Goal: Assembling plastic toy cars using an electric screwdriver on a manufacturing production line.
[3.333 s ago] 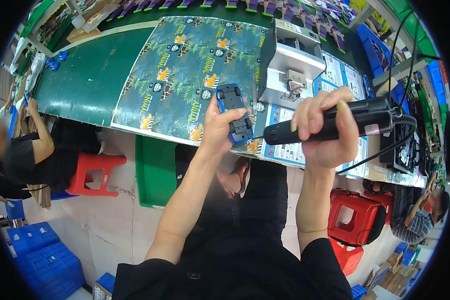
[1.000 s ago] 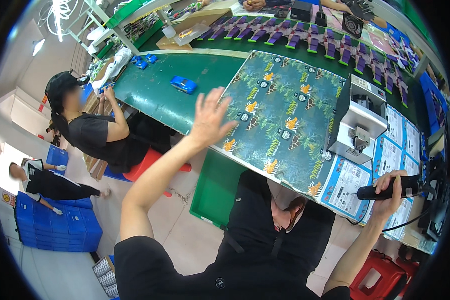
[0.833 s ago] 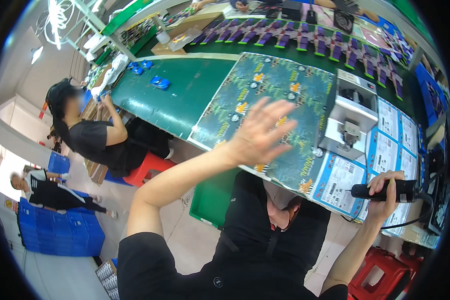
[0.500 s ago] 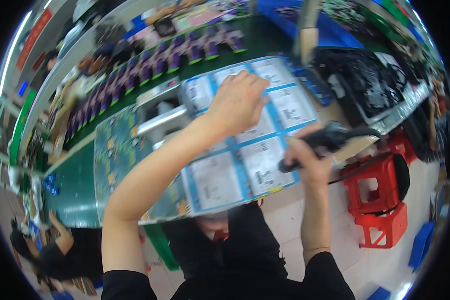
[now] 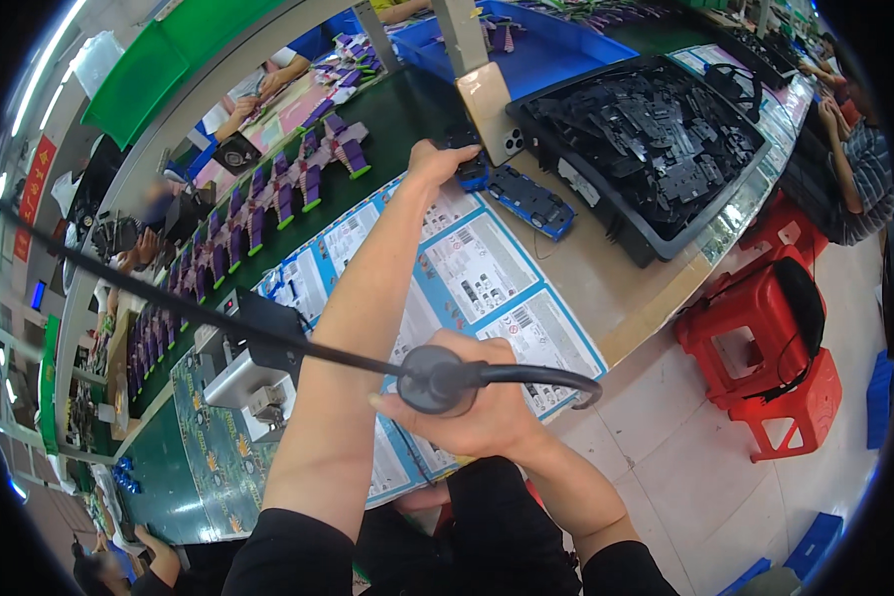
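My right hand (image 5: 482,412) is wrapped round a black corded electric screwdriver (image 5: 435,380), its round end turned up over the near part of the sheets; its tip is hidden. My left arm reaches far across the table. At its end my left hand (image 5: 437,164) closes on a blue and black toy car body (image 5: 473,177), with the thumb across it and the other fingers mostly hidden. Right beside it lies a second blue toy car body (image 5: 531,202), black underside up. Under my arms are printed sheets (image 5: 482,263) with blue borders.
A black crate (image 5: 656,233) full of black plastic parts stands at the right. A phone (image 5: 489,107) leans at a post. Purple toy figures (image 5: 283,194) line the green belt beyond. A metal fixture (image 5: 238,372) sits left of my arm. Red stools (image 5: 750,328) stand right; other people work around.
My left hand has gone from over the sheets out to the toy car bodies. My right hand has brought the screwdriver leftward and nearer me. The view has swung to the right.
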Tool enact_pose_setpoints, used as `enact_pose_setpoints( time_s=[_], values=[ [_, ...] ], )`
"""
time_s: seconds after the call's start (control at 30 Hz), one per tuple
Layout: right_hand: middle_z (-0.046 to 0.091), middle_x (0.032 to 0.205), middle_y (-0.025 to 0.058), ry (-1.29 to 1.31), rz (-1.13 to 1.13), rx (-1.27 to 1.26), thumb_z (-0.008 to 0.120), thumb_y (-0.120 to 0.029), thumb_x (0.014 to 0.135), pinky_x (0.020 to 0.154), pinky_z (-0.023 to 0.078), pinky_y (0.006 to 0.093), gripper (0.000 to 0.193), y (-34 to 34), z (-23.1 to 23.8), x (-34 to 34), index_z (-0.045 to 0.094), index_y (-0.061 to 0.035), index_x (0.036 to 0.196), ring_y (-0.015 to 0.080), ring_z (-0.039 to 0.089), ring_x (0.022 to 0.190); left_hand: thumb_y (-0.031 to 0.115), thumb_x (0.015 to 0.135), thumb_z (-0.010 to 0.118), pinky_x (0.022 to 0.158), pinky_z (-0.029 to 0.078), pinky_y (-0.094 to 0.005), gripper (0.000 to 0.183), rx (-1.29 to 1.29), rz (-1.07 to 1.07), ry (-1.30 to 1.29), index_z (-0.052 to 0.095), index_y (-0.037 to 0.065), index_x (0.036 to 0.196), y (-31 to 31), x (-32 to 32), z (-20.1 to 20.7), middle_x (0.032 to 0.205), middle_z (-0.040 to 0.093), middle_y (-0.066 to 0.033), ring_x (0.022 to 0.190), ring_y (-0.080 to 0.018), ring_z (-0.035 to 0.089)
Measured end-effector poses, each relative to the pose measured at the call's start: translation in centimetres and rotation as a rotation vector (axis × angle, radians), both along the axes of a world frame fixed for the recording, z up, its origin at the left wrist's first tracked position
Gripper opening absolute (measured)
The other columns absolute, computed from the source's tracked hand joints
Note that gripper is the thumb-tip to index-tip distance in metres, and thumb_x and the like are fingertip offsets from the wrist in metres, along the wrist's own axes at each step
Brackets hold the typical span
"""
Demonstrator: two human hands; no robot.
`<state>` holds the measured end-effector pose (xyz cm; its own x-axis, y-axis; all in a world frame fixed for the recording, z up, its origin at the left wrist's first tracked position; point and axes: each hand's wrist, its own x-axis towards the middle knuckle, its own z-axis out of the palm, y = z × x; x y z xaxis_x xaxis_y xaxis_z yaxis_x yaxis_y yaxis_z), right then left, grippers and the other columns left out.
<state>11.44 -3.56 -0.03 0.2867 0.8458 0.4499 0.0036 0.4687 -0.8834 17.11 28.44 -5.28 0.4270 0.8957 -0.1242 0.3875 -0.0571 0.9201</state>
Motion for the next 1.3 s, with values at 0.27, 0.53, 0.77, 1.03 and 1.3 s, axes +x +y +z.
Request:
enact_pose_setpoints(
  time_s=[0.27,0.53,0.77,1.03,1.3],
  values=[
    [0.062,0.064,0.003,-0.026,-0.011,0.031,0.084,-0.015,0.073,0.053,0.044,0.0255,0.024,-0.7,-0.1,-0.5,0.064,-0.0035,0.078,0.0098,0.055,0.054,0.012,0.071,0.086,0.069,0.053,-0.0347,0.045,0.004,0.139,-0.116,0.061,-0.007,0.104,-2.8,-2.3,-1.2,0.099,0.066,-0.0153,0.083,-0.022,0.065],
    [0.057,0.06,0.0022,-0.134,-0.158,0.048,0.087,-0.014,0.066,0.053,0.042,0.0242,0.029,-2.1,0.2,-2.8,0.061,-0.0014,0.071,0.0097,0.052,0.054,0.02,0.072,0.086,0.068,0.042,-0.0306,0.031,-0.163,-0.151,0.141,0.072,-0.002,0.09,-7.0,-8.5,0.6,0.087,0.067,-0.0078,0.077,-0.017,0.058],
    [0.054,0.066,-0.004,0.159,-0.117,-0.085,0.083,-0.001,0.071,0.051,0.037,0.0201,0.026,-1.5,-1.0,-4.4,0.062,-0.0036,0.085,0.0033,0.047,0.056,0.033,0.062,0.086,0.075,0.052,-0.0342,0.055,0.034,-0.272,0.15,0.07,-0.008,0.095,-9.6,-13.5,-0.4,0.094,0.07,-0.015,0.088,-0.0243,0.066],
    [0.056,0.066,0.0041,0.101,-0.148,0.015,0.073,-0.001,0.078,0.048,0.045,0.0228,0.021,-2.2,-2.3,-3.6,0.055,-0.0028,0.088,0.0103,0.054,0.049,0.036,0.055,0.087,0.084,0.056,-0.038,0.06,0.087,-0.168,0.375,0.072,-0.001,0.099,-16.8,-12.2,2.2,0.103,0.072,-0.0199,0.096,-0.0318,0.071],
    [0.055,0.062,0.0052,0.023,-0.265,0.064,0.07,-0.004,0.082,0.054,0.047,0.0245,0.019,-2.1,-1.9,-4.8,0.053,-0.0022,0.09,0.0115,0.054,0.051,0.027,0.057,0.085,0.079,0.052,-0.0395,0.052,0.435,-0.06,-0.037,0.061,0.002,0.096,-20.9,-24.7,7.4,0.092,0.066,-0.0179,0.09,-0.0331,0.066]
  ],
)
